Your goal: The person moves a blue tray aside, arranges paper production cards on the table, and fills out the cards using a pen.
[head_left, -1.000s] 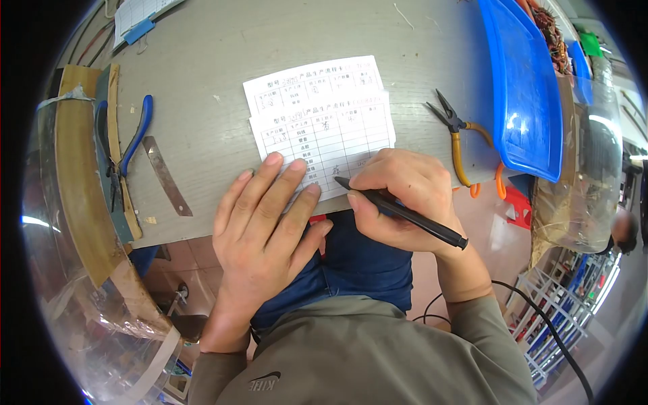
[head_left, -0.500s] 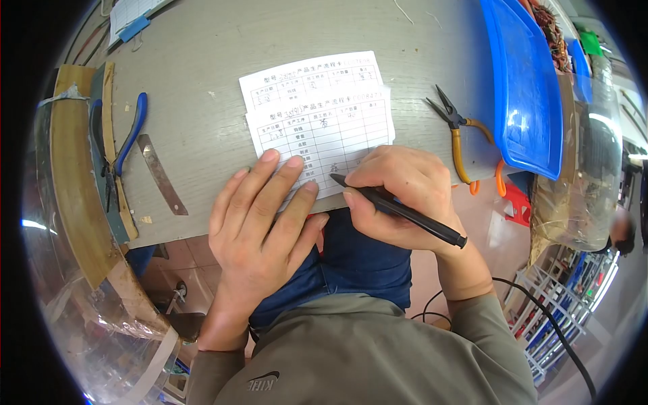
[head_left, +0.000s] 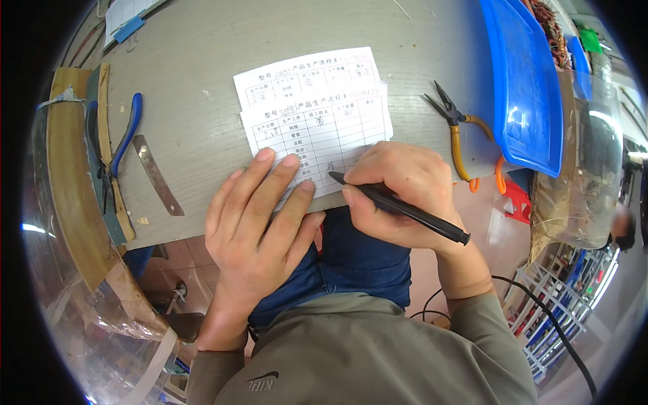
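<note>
A black pen (head_left: pixel 418 214) is gripped in my right hand (head_left: pixel 399 185), its tip on or just over the lower part of a printed form (head_left: pixel 351 135). Handwriting fills some cells of that form. My left hand (head_left: pixel 260 223) lies flat with its fingers spread, over the form's lower left edge. Behind the form, partly covered by it, is a second printed form (head_left: pixel 304 67) with handwritten entries.
Orange-handled pliers (head_left: pixel 457 121) lie right of the forms, beside a blue tray (head_left: pixel 530 94). At the left are a flat metal strip (head_left: pixel 156 174) and blue-handled pliers (head_left: pixel 127 138) near a wooden edge (head_left: pixel 74 169). A blue binder clip (head_left: pixel 128 30) holds papers at the upper left.
The forms appear slightly further left and up in the view, as do the tools at the left. My right hand keeps hold of the pen at nearly the same spot.
</note>
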`<state>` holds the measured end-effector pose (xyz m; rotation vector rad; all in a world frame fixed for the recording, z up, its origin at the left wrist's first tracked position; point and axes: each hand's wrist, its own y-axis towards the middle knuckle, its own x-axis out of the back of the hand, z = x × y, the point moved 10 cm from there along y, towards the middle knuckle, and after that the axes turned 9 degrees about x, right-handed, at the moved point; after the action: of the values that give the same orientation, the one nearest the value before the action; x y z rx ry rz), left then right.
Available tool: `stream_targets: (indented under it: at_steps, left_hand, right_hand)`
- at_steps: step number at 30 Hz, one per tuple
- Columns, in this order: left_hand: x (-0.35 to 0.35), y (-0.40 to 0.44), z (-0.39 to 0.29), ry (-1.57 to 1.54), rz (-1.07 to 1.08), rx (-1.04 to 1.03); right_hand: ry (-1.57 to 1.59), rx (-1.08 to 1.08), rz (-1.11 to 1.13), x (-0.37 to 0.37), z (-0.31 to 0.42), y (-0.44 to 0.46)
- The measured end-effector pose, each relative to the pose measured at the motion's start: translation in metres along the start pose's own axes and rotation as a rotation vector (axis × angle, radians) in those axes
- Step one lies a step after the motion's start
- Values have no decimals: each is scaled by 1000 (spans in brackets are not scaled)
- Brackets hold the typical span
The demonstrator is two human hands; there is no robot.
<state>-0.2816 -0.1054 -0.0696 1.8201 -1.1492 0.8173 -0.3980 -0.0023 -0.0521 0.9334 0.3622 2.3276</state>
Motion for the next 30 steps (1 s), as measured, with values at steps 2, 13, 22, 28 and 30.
stream_targets:
  at_steps: [2, 13, 22, 28, 30]
  left_hand:
    - [0, 0, 0, 0, -1, -1]
    - [1, -1, -2, 1, -7, -8]
    - [2, -1, -3, 1, -12, -15]
    - [4, -1, -4, -7, -16, -23]
    - [3, -1, -4, -7, -16, -20]
  right_hand:
    - [-7, -13, 8, 0, 0, 0]
    - [-5, -13, 62, 0, -1, -2]
    - [-11, -11, 65, 1, 1, -3]
    - [-25, 8, 66, 0, 3, -3]
    - [-27, 11, 67, 0, 3, -3]
